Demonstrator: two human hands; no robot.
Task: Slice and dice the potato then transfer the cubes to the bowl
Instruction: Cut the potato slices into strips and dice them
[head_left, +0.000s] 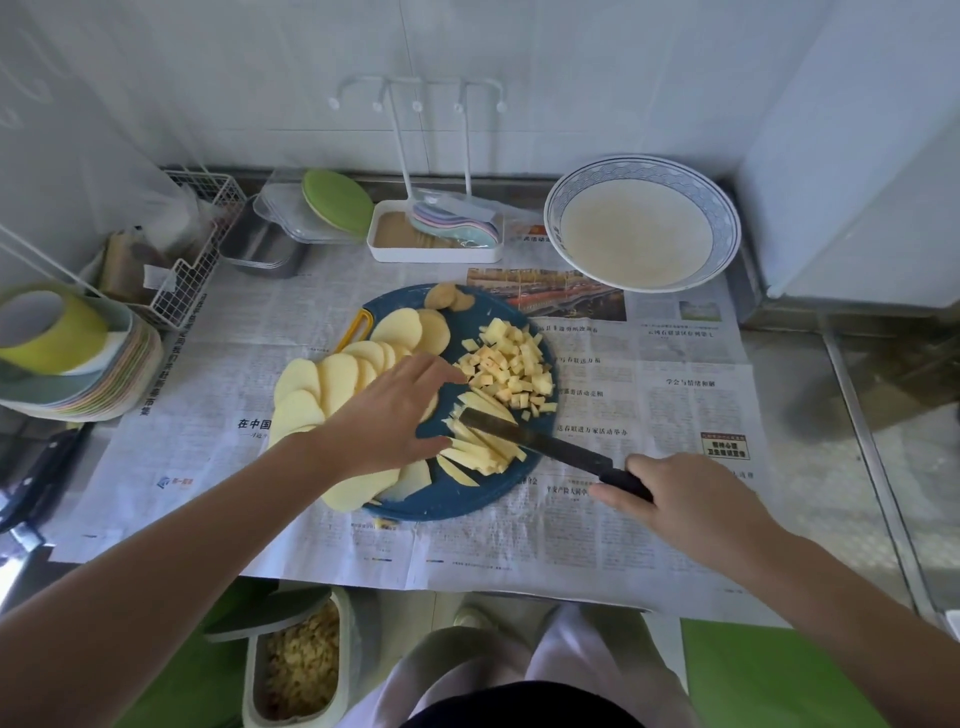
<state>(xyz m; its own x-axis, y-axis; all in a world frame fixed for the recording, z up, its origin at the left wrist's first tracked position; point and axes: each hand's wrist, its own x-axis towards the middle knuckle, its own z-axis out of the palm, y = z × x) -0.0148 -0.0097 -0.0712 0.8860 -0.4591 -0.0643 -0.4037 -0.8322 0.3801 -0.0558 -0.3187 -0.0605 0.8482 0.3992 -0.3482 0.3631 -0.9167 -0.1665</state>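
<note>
Pale trousers (519, 670) at the bottom edge, closest in, with a tub (296, 670) of yellow bits just to their left. Up from there, right hand (691, 499) at lower right, fingers curled tight round the black handle of the knife (550, 441). Blade lying across the potato strips (483, 449) near the middle of the frame. Left hand (387, 415) just left of centre, palm down, fingers stretched straight, gripping nothing, resting over the potato slices (337, 379) fanned along the left side of the blue board (467, 499). Fingertips right by the heap of cubes (511, 364) on the board's right half. Bowl (641, 167) at upper right, beyond the board and apart from it. Newspaper (675, 415) spread under board and bowl alike.
</note>
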